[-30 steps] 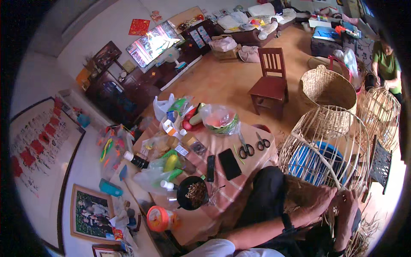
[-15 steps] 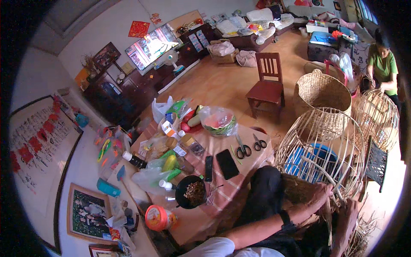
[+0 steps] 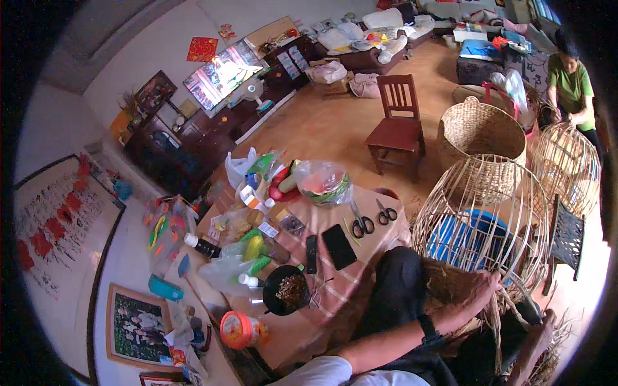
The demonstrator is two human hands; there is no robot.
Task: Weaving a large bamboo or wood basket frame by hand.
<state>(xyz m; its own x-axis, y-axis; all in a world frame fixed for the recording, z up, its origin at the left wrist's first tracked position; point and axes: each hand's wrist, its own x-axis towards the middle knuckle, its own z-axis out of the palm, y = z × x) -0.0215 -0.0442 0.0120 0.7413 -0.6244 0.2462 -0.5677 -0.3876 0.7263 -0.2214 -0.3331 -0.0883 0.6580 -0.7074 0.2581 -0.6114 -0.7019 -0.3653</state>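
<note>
An open-weave wicker basket frame [image 3: 479, 206] of pale canes stands close in front of me, at the right. My left hand [image 3: 483, 287] is closed on its near end, where canes and a twisted straw strand [image 3: 494, 321] come together. A dark watch strap [image 3: 428, 328] circles the left wrist. To the right and a little lower, my right hand [image 3: 546, 321] is apart from the left. Its fingers are too small and unclear to read. Loose straw [image 3: 561, 344] lies beside it. Through the canes a blue tub [image 3: 473, 235] shows.
A table [image 3: 335, 289] at left bears scissors [image 3: 362, 225], a black tablet [image 3: 339, 247], a dark bowl [image 3: 286, 291] and bagged food. Beyond stand a red chair [image 3: 397, 125] and a woven basket [image 3: 483, 135]. At far right a person in green [image 3: 571, 90] handles another cane basket [image 3: 565, 167].
My right hand has moved right and slightly down, away from the left hand. My left hand keeps its place on the basket frame. The view has shifted slightly.
</note>
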